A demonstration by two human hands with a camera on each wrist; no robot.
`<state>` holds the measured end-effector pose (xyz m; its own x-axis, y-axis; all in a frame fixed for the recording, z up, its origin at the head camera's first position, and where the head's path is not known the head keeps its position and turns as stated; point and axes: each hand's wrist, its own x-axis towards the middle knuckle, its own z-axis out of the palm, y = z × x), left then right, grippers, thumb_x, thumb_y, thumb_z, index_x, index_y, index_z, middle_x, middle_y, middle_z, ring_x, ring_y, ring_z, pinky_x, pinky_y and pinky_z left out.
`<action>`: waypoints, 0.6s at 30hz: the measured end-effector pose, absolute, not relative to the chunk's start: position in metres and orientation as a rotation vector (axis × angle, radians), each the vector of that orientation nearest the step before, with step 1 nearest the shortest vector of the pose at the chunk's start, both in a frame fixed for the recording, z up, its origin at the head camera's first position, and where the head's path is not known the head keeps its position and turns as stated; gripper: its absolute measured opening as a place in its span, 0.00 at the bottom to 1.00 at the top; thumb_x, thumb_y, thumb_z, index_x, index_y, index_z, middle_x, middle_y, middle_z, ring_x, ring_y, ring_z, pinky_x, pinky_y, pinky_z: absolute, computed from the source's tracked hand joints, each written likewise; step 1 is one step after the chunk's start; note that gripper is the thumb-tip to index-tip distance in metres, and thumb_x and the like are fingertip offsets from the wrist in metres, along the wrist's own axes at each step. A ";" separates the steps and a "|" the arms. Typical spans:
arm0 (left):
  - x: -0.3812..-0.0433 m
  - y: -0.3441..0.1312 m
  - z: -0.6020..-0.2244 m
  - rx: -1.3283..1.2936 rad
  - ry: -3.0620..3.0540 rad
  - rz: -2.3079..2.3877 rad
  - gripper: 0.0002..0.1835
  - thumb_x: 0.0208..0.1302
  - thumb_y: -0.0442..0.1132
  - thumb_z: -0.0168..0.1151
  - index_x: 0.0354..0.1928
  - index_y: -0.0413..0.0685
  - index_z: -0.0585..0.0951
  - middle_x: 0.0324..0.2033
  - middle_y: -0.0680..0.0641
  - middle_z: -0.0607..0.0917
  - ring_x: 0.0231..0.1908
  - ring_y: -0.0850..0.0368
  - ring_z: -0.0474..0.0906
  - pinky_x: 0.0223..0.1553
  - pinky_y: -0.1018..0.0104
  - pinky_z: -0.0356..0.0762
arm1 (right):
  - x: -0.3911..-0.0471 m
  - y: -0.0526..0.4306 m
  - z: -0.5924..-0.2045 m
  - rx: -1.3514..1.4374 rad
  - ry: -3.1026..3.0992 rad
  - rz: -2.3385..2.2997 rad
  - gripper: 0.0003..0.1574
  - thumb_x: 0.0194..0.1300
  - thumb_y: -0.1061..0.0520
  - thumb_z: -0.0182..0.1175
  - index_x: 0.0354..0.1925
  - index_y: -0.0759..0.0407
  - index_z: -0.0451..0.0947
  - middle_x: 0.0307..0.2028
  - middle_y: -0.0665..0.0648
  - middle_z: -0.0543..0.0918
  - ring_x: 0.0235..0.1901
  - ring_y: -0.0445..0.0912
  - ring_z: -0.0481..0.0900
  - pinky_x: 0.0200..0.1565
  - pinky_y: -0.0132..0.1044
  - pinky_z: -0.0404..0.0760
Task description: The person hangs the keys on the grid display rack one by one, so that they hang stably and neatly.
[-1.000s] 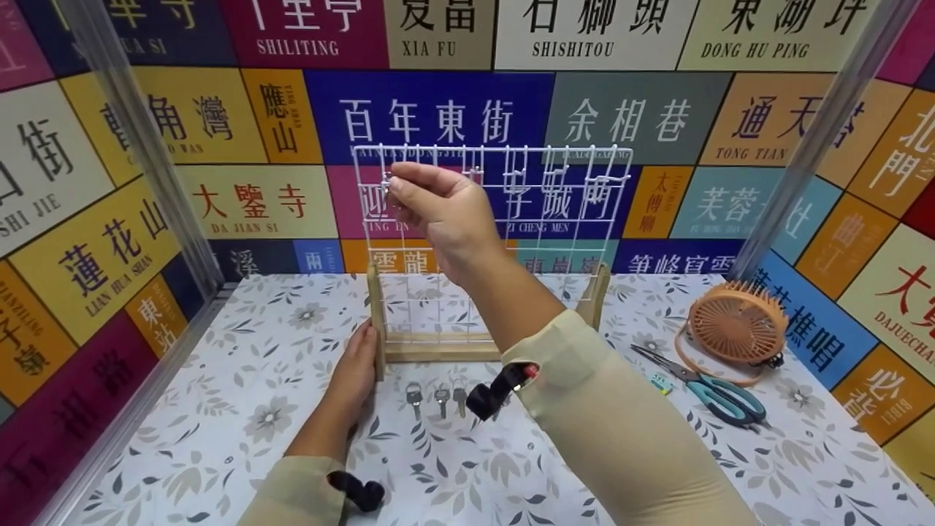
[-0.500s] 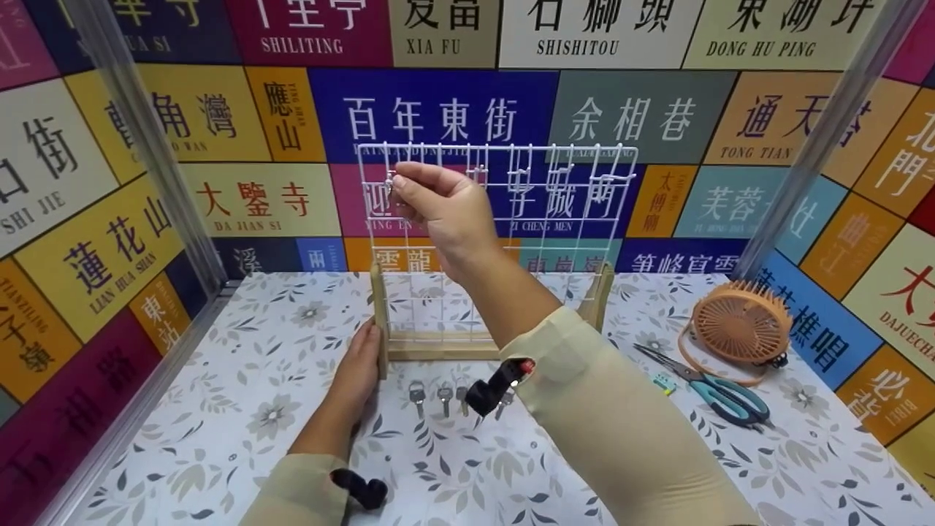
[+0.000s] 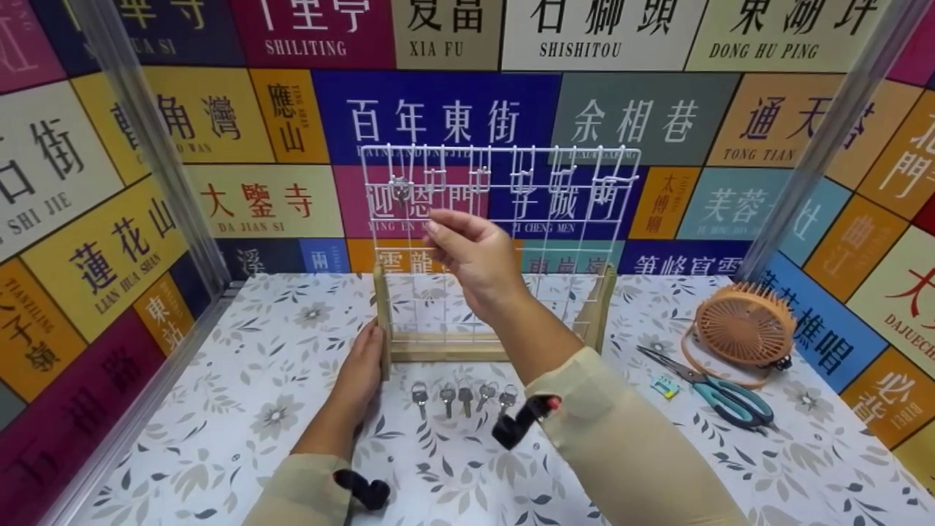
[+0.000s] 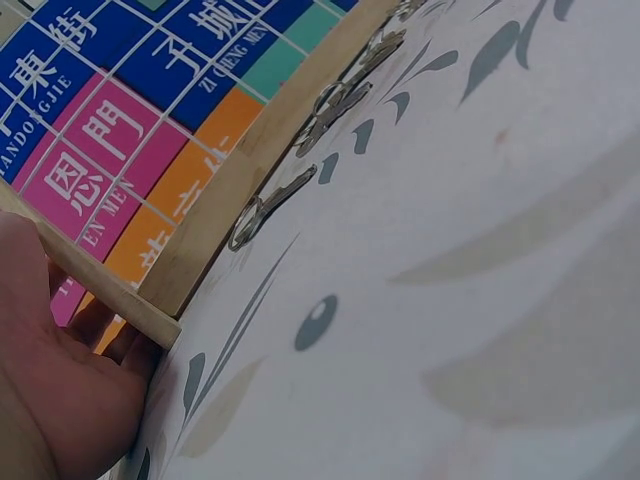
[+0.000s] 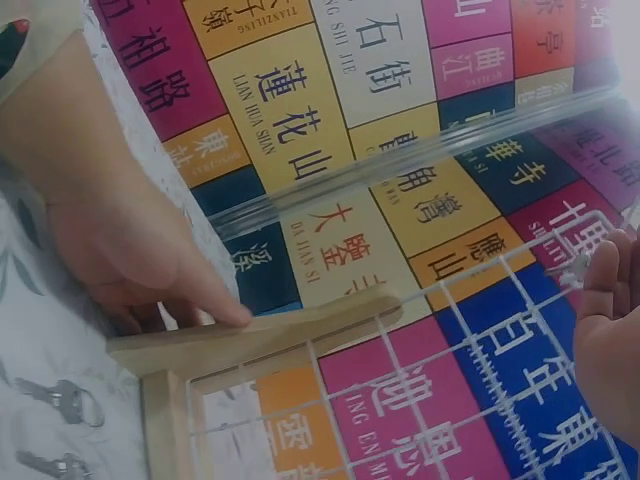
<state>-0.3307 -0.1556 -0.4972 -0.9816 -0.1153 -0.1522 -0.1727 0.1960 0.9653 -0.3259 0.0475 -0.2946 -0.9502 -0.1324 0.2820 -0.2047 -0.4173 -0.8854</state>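
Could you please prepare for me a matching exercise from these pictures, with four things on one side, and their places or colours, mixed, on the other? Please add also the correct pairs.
Things:
1. Left hand
2. Right hand
3. Fan
4. Five keys

Places or colours:
A. Orange
B. Touching the wooden side post
C. In a row on the floral tabletop
D. Raised in front of the wire grid

Pairs: 1-B, 2-D, 3-A, 4-C
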 end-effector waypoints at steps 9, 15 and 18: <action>-0.332 -0.156 -0.498 -0.274 2.383 1.961 0.40 0.78 0.76 0.38 0.85 0.76 0.54 0.86 0.49 0.57 0.86 0.41 0.48 0.84 0.33 0.43 | -0.313 0.094 -0.357 0.348 -1.691 2.574 0.13 0.73 0.68 0.65 0.54 0.68 0.85 0.40 0.55 0.88 0.40 0.45 0.87 0.49 0.35 0.89; -0.332 -0.156 -0.499 -0.265 2.385 1.968 0.38 0.78 0.76 0.38 0.85 0.77 0.54 0.85 0.49 0.59 0.86 0.41 0.50 0.84 0.34 0.45 | -0.306 0.127 -0.390 0.250 -1.744 2.551 0.11 0.74 0.69 0.64 0.52 0.67 0.86 0.39 0.54 0.88 0.40 0.45 0.87 0.47 0.35 0.89; -0.332 -0.156 -0.498 -0.274 2.374 1.961 0.38 0.78 0.77 0.37 0.85 0.79 0.54 0.85 0.50 0.58 0.86 0.42 0.49 0.84 0.33 0.44 | -0.304 0.142 -0.402 0.196 -1.780 2.537 0.11 0.74 0.69 0.64 0.52 0.66 0.86 0.39 0.54 0.88 0.38 0.45 0.87 0.44 0.35 0.89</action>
